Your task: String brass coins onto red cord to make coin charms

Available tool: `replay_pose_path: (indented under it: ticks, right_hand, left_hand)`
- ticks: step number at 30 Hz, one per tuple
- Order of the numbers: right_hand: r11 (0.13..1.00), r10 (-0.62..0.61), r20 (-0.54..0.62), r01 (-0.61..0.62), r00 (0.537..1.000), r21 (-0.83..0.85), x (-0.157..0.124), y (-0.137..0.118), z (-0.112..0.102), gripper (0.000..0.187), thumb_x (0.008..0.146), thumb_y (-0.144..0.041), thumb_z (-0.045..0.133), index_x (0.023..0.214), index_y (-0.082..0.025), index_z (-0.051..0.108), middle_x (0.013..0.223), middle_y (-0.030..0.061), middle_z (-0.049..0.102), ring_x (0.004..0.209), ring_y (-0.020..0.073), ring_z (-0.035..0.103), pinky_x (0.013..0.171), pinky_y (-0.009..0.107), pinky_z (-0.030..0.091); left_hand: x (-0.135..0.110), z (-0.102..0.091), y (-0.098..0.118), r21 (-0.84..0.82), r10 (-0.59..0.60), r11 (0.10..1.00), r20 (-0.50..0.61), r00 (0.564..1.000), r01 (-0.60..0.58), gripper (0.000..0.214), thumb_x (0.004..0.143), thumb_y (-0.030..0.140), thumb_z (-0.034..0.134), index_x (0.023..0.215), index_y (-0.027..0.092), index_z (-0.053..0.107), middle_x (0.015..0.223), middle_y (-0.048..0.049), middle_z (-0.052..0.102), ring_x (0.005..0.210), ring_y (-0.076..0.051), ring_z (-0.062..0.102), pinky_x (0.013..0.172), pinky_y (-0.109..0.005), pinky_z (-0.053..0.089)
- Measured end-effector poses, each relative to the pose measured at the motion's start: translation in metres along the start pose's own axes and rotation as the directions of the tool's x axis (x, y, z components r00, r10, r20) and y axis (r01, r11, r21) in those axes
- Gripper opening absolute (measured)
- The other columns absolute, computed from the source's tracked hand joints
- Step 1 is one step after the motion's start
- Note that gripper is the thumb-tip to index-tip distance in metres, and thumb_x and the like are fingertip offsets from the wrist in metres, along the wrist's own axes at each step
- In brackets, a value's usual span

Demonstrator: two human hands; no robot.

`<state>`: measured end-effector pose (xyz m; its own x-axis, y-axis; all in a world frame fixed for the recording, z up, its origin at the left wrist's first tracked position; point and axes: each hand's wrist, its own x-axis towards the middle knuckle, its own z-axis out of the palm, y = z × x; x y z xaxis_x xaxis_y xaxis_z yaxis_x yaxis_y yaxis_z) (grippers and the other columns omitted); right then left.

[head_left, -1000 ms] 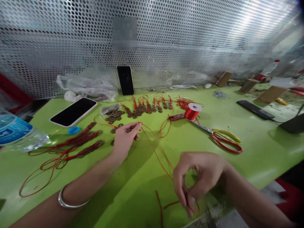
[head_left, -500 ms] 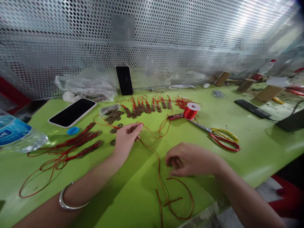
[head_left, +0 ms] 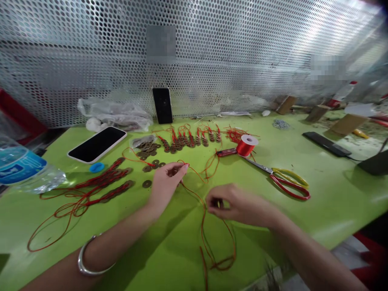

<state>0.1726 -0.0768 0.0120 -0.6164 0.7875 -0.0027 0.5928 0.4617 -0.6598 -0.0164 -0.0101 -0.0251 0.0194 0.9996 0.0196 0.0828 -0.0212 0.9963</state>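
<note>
My left hand (head_left: 166, 182) pinches red cord (head_left: 202, 224), its slack crossing the green tabletop (head_left: 163, 250). Likely light, limp: grip close to the tip. My right hand (head_left: 233, 204) curls; whether it grasps cord, I cannot tell.

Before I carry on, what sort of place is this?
It looks like a small craft workbench, though I can't be sure whether it's in a home or a workshop. On the green table are a spool of red cord, scissors and a row of corded discs.
</note>
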Motion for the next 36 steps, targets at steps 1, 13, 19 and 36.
replay_pose_path:
  ticks: [1,13,19,36]
  right_hand:
    - [0.995,0.037,-0.100,-0.027,0.994,0.095,0.005,0.002,0.001,0.007,0.082,-0.019,0.054,0.078,-0.016,0.058,0.073,0.0011,0.062,0.064,0.0109,0.054,0.061,0.022,0.041]
    - [0.798,0.279,-0.390,0.013,0.878,0.602,0.027,0.018,0.015,0.035,0.077,-0.029,0.064,0.109,-0.019,0.058,0.072,0.0007,0.064,0.057,0.0106,0.057,0.057,0.024,0.049]
    - [0.808,0.278,-0.390,0.005,0.878,0.589,0.027,0.021,0.016,0.036,0.077,-0.031,0.064,0.110,-0.019,0.062,0.072,0.0009,0.064,0.057,0.0101,0.056,0.058,0.024,0.048]
    - [0.823,0.282,-0.360,-0.032,0.889,0.567,0.025,0.023,0.019,0.026,0.075,-0.034,0.066,0.095,-0.018,0.070,0.075,0.0044,0.068,0.060,0.0122,0.059,0.058,0.024,0.049]
  left_hand:
    - [-0.002,0.002,0.001,0.004,-0.002,1.000,0.005,1.000,0.002,0.026,0.065,0.038,0.072,0.074,0.014,0.068,0.054,0.0022,0.057,0.046,-0.009,0.047,0.043,-0.019,0.035]
    - [-0.025,0.012,0.010,0.109,0.066,0.991,0.132,0.989,-0.081,0.018,0.071,0.033,0.066,0.072,0.016,0.068,0.057,0.0020,0.059,0.049,-0.010,0.045,0.045,-0.021,0.032]
    - [-0.028,0.011,0.012,0.169,0.120,0.974,0.173,0.978,-0.150,0.013,0.073,0.028,0.063,0.074,0.016,0.069,0.066,-0.0005,0.066,0.055,-0.012,0.053,0.050,-0.022,0.039]
    - [-0.031,0.010,0.016,0.412,0.335,0.797,0.307,0.891,-0.441,0.009,0.076,0.018,0.057,0.070,0.019,0.064,0.067,-0.0001,0.067,0.059,-0.014,0.058,0.056,-0.023,0.042]
